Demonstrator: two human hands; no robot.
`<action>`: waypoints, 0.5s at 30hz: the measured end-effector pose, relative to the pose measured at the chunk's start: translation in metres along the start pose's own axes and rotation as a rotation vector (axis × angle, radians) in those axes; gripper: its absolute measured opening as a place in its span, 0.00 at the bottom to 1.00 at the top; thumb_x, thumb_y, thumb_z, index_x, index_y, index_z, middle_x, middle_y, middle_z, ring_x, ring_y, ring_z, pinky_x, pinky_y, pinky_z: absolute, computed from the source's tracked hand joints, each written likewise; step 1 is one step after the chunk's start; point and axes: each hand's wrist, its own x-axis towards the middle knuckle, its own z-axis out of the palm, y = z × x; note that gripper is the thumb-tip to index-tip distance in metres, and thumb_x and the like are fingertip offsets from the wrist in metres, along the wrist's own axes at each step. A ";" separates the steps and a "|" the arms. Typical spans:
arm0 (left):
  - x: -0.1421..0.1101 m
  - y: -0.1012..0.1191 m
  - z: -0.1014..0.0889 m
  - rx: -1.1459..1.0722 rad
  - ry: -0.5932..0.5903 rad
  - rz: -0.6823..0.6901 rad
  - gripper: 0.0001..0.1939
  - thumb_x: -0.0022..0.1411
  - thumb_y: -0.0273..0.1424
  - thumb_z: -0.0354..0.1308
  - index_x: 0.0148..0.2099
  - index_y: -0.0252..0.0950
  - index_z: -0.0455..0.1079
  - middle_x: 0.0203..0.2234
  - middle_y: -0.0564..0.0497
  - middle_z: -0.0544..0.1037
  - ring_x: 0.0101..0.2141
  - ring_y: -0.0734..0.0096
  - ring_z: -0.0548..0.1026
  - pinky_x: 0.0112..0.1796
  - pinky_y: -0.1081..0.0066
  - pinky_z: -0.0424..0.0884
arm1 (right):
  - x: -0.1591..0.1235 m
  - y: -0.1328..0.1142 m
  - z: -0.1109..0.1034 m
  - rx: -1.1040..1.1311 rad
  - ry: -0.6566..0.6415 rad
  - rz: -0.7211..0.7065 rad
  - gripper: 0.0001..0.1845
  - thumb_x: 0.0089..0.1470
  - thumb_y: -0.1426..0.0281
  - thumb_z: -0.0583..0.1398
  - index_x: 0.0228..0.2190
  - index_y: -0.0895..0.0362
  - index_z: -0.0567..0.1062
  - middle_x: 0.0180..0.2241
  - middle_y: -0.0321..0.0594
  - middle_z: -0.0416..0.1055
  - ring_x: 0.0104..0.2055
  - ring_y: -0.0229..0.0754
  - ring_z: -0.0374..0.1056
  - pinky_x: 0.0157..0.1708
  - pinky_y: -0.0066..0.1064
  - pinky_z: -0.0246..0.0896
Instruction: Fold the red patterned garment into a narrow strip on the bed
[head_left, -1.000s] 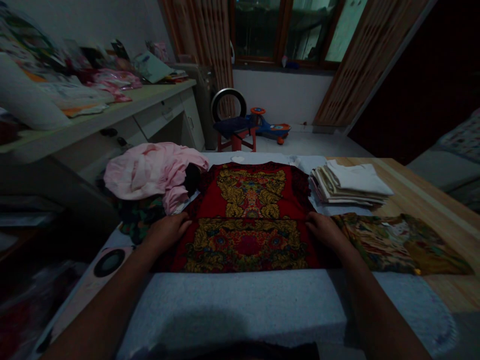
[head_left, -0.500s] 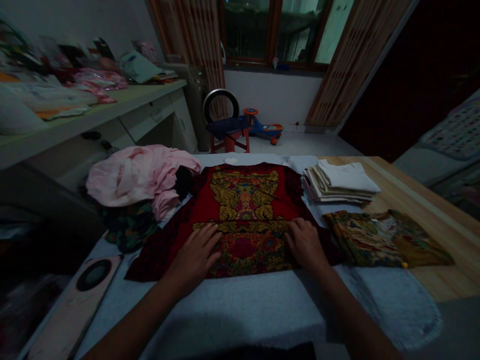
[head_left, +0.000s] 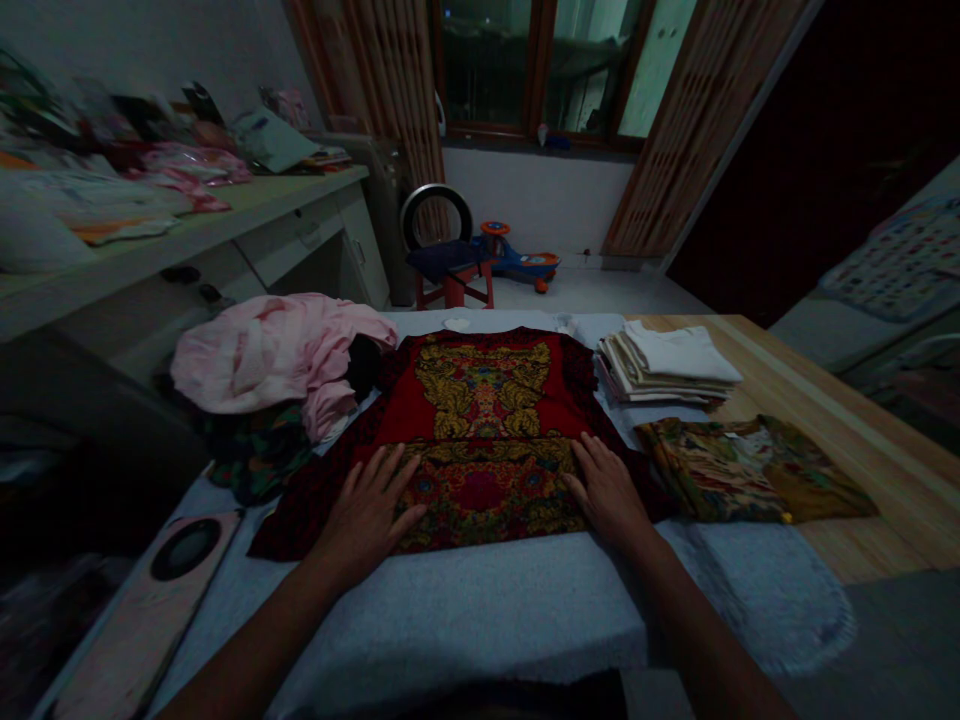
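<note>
Red, black and gold cover the garment (head_left: 484,395) that we see laid out flat in the centre of the frame, on a pale blue cloth (head_left: 465,610). Our left hand (head_left: 367,515), left of centre, rests palm down on its lower left part, fingers spread and thumb apart, pinching nothing. Our right hand (head_left: 607,487), right of centre, lies on its lower right part, fingers closer together, thumb out, likewise gripping nothing. A dark line crosses the garment just above our fingertips; we cannot tell whether it is a fold.

At centre left we see a heaped pink cloth (head_left: 262,350) over a camouflage one (head_left: 259,455). At lower left lies a long pink object (head_left: 127,630) with a black oval.

Right of centre stands a folded stack (head_left: 675,360), white on top; below it, a brown patterned shirt (head_left: 735,470) lies partly on bare wood (head_left: 817,410). At upper centre, beyond the table, we find a red stool (head_left: 455,290) and a blue ride-on toy (head_left: 517,262). A cluttered desk (head_left: 300,210) fills the upper left.
</note>
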 end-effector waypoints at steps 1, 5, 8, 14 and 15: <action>-0.002 -0.002 0.000 0.007 0.001 -0.011 0.33 0.67 0.51 0.44 0.69 0.43 0.53 0.68 0.46 0.54 0.67 0.52 0.50 0.61 0.48 0.51 | -0.002 0.001 0.000 -0.002 0.013 0.010 0.29 0.63 0.58 0.52 0.60 0.60 0.63 0.64 0.52 0.56 0.67 0.54 0.50 0.61 0.48 0.50; -0.006 -0.009 0.000 0.020 0.009 -0.039 0.33 0.68 0.51 0.43 0.68 0.42 0.55 0.68 0.45 0.54 0.67 0.52 0.51 0.61 0.48 0.52 | -0.008 0.007 0.001 -0.002 0.066 0.018 0.28 0.63 0.59 0.51 0.59 0.61 0.65 0.64 0.53 0.56 0.66 0.54 0.51 0.61 0.48 0.52; -0.005 -0.011 0.003 0.015 0.018 -0.033 0.34 0.66 0.52 0.46 0.68 0.42 0.56 0.68 0.44 0.55 0.66 0.49 0.51 0.60 0.47 0.52 | -0.010 0.012 0.003 -0.014 0.057 0.007 0.28 0.63 0.58 0.51 0.58 0.61 0.66 0.63 0.54 0.58 0.64 0.54 0.54 0.61 0.48 0.52; -0.010 -0.007 -0.010 -0.068 0.101 0.007 0.29 0.65 0.45 0.52 0.64 0.39 0.61 0.64 0.40 0.61 0.63 0.46 0.56 0.59 0.47 0.56 | -0.010 0.005 -0.012 -0.012 0.125 0.024 0.25 0.61 0.61 0.53 0.55 0.61 0.68 0.60 0.57 0.60 0.62 0.57 0.54 0.57 0.48 0.55; -0.014 -0.006 -0.015 -0.109 0.099 0.039 0.26 0.65 0.43 0.53 0.62 0.38 0.63 0.61 0.40 0.64 0.61 0.48 0.60 0.58 0.50 0.58 | -0.013 0.000 -0.018 0.003 0.123 0.008 0.23 0.60 0.63 0.54 0.53 0.61 0.69 0.58 0.56 0.62 0.60 0.56 0.57 0.55 0.46 0.56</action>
